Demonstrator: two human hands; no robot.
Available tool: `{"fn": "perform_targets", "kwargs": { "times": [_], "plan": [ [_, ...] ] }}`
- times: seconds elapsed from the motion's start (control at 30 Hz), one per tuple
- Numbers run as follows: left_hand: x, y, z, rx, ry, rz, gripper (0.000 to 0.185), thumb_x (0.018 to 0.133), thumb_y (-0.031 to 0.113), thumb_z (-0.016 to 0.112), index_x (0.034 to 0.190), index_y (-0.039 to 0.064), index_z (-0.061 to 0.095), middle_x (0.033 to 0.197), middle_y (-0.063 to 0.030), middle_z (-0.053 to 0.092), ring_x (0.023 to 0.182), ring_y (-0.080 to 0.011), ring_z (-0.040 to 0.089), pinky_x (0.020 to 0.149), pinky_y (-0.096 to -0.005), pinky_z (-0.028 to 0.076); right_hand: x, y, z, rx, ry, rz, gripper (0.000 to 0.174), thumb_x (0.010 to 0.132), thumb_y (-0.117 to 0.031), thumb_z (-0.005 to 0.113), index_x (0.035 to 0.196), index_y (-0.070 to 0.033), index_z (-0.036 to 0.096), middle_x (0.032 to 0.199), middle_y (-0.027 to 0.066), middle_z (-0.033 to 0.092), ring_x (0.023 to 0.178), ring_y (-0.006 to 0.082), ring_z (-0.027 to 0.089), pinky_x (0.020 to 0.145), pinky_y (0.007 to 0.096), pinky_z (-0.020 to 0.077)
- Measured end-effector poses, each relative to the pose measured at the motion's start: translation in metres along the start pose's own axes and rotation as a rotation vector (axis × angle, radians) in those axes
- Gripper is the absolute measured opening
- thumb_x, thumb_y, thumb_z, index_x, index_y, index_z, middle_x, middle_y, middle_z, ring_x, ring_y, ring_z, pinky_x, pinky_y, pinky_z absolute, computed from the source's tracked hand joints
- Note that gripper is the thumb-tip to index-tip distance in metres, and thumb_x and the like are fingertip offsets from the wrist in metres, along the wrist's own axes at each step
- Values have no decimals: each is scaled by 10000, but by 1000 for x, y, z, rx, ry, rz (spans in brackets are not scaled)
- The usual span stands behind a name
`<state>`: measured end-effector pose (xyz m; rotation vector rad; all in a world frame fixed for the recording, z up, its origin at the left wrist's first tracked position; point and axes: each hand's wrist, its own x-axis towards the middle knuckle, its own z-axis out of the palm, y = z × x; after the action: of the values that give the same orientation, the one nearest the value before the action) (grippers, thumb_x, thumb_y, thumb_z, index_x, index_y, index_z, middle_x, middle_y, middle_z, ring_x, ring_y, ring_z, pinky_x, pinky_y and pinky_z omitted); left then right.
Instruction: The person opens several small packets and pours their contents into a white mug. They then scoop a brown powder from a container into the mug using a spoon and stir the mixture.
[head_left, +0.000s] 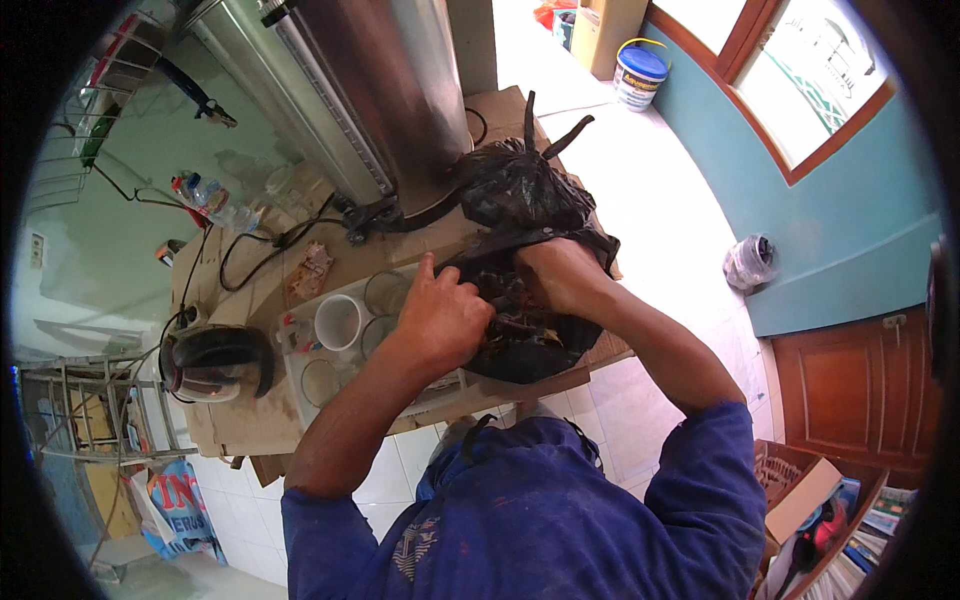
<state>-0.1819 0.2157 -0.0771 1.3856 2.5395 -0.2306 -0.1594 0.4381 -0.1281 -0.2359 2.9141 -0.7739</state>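
A black plastic bag (525, 367) lies with its mouth spread at the table's near right corner. Dark contents, too shadowed to name, show inside it. My right hand (551, 270) reaches into this bag, its fingers hidden below the rim. At the bag's left edge, my left hand (450, 319) has most fingers curled onto the plastic, with the index finger raised. Just behind stands a second black plastic bag (529, 187), gathered at the top with two handles sticking up. A tray (300, 390) of cups lies beside and partly under my left forearm.
In the tray are a white cup (339, 324) and several drinking glasses (320, 381). A glass coffee pot (214, 364) stands at the table's left. A large metal cylinder (397, 90), black cables (281, 240) and plastic bottles (214, 199) occupy the back. A lidded bucket (640, 79) is on the floor.
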Motion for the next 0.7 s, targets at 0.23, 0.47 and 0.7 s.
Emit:
{"fn": "perform_targets", "kwargs": {
  "times": [0.23, 0.47, 0.7],
  "plan": [
    [3, -4, 4, -1, 15, 2, 252, 791, 263, 780, 1038, 212, 789, 1044, -55, 730, 1163, -295, 614, 1161, -656, 305, -22, -22, -27, 40, 212, -99, 104, 888, -31, 636, 976, -12, 688, 853, 246, 683, 816, 431, 692, 704, 470, 544],
    [10, -11, 7, -11, 16, -2, 367, 815, 286, 769, 1164, 177, 742, 1137, -87, 721, 1215, -333, 599, 1178, -683, 262, -46, -44, -59, 300, 253, -79, 66, 904, -10, 644, 963, 12, 662, 756, 153, 681, 660, 269, 699, 622, 378, 543],
    [3, -17, 1, 0, -8, -7, 442, 843, 350, 757, 1236, 156, 697, 1204, -99, 709, 1264, -331, 585, 1183, -688, 248, -51, -45, -91, 780, 338, 163, 110, 968, -67, 633, 1004, 28, 675, 753, 69, 657, 538, 83, 596, 453, 228, 462]
  ]
}}
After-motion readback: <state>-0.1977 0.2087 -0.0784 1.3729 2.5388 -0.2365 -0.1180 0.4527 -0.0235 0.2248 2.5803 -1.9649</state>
